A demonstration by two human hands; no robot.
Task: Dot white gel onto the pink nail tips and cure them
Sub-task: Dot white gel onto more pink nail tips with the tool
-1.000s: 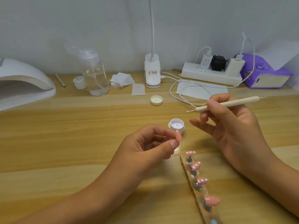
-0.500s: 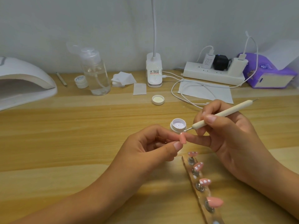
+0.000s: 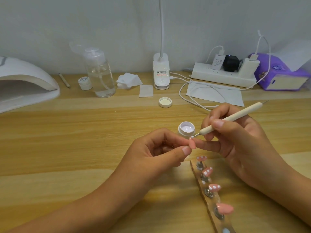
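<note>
Far left, well apart: big white curved nail lamp [image 3: 25,84]. Left hand [image 3: 159,153] pinching one small pink plastic nail tip [image 3: 242,144], just in front of little round white pot of white gel [image 3: 186,129]. Right hand [image 3: 235,137] curled round long cream dotting stick [image 3: 230,118], metal point touching the tip. Danger: smeared dot from a shaky hand, dropped tip from a loose pinch.
</note>
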